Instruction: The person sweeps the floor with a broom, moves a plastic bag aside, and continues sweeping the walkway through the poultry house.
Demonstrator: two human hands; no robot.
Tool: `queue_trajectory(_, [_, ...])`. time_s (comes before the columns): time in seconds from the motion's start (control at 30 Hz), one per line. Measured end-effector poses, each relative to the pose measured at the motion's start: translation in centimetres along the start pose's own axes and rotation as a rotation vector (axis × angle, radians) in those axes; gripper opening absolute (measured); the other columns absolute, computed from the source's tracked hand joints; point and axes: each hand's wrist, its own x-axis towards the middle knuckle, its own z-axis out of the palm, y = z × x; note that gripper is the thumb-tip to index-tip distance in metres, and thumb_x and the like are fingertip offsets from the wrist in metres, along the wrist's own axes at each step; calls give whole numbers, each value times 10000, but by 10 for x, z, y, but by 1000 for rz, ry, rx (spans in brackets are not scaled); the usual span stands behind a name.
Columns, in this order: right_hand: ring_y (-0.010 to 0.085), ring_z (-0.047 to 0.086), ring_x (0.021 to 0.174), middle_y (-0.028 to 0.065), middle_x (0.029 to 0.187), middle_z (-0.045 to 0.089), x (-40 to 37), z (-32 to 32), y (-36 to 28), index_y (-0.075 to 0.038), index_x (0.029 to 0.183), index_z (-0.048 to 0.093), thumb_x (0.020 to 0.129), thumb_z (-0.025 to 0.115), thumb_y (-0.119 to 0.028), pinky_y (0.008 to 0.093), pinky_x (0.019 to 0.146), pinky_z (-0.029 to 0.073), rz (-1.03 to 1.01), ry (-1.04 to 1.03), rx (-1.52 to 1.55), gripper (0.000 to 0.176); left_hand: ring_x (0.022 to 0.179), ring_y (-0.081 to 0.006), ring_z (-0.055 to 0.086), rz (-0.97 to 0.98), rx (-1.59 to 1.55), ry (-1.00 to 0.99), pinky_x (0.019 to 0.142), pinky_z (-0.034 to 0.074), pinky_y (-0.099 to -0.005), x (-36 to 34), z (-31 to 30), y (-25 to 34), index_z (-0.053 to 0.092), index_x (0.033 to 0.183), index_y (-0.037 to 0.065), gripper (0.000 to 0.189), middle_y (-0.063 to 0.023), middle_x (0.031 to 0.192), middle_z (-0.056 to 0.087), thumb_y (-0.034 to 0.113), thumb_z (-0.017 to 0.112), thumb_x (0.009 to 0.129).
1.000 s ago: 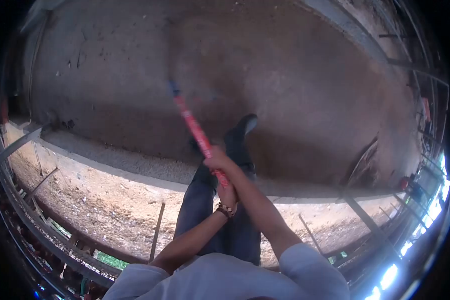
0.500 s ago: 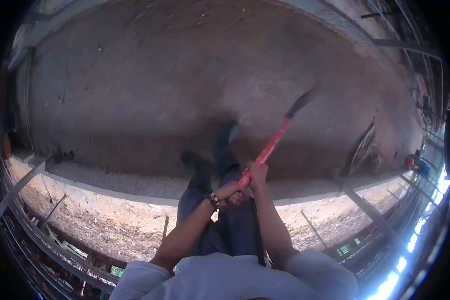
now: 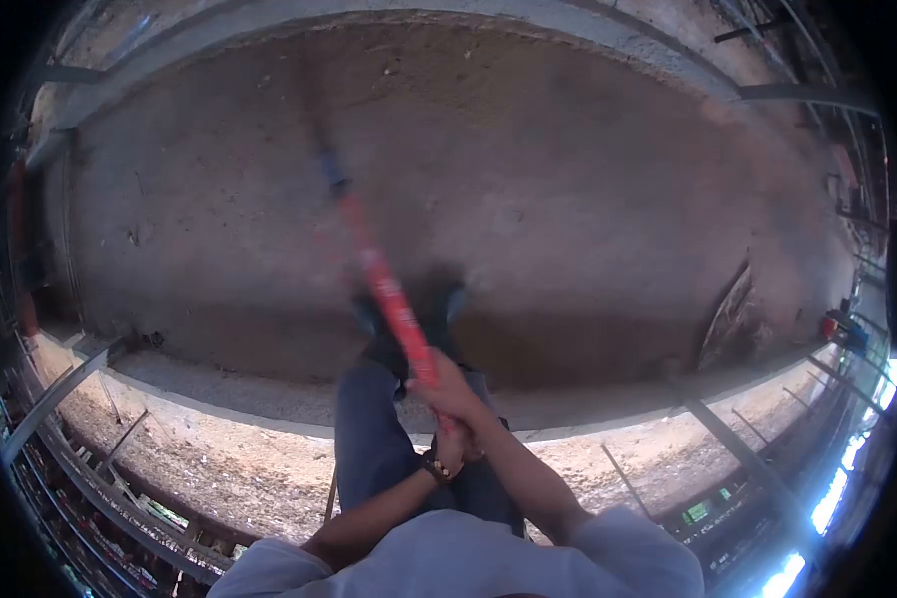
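Note:
A long red handle (image 3: 389, 294) slants up and to the left from my hands, its far part smeared by motion. Beyond its blue-black collar, the dark brush-like end (image 3: 314, 110) blurs against the floor. My right hand (image 3: 446, 387) is wrapped round the handle above my left. Close to my body, my left hand (image 3: 452, 446), with a beaded bracelet at the wrist, grips the handle's lower end; its fingers are partly hidden.
The brown floor (image 3: 568, 219) is bounded by a low concrete ledge (image 3: 239, 399). A flat dark piece (image 3: 726, 311) lies at the right. Metal bars (image 3: 733, 434) flank me, and a red object (image 3: 829, 327) sits at the right edge.
The handle has swung from pointing up-right to pointing up-left. My right hand has moved left and down with it, and my left hand is lower, nearer my body. My feet have shifted.

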Motion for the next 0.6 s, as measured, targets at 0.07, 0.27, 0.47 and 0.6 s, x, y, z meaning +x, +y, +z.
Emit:
queue_trajectory(0.07, [152, 539, 484, 51, 649, 512, -21, -31, 9, -15, 1016, 462, 725, 623, -85, 292, 419, 440, 138, 295, 31, 340, 440, -128, 505, -234, 240, -245, 384, 422, -277, 6, 7, 6, 509, 792, 73, 142, -22, 575, 498, 203, 565, 800])
queue_trajectory(0.27, [178, 533, 455, 81, 603, 521, 46, -116, 42, 14, 755, 480, 680, 524, -4, 306, 413, 444, 562, 756, 392, 89, 397, -73, 446, -649, 449, -436, 331, 337, -211, 119, 60, 80, 473, 765, 106, 106, 12, 530, 463, 145, 563, 805])
queue_trajectory(0.47, [359, 542, 959, 226, 1029, 532, 195, 37, 13, 3, 1087, 458, 558, 649, -163, 400, 807, 443, 337, -16, -412, 587, 452, -67, 467, -349, -369, -184, 352, 338, -219, 104, -19, 168, 485, 807, 105, 82, 23, 615, 502, 145, 556, 819])
queue_trajectory(0.6, [245, 566, 540, 167, 790, 562, 252, 113, -85, 4, 1086, 445, 638, 609, -61, 351, 462, 455, 221, -445, -323, 481, 676, -151, 561, 140, -455, 89, 574, 470, -307, 119, -19, 227, 510, 922, 86, 185, -12, 762, 553, 266, 480, 888])
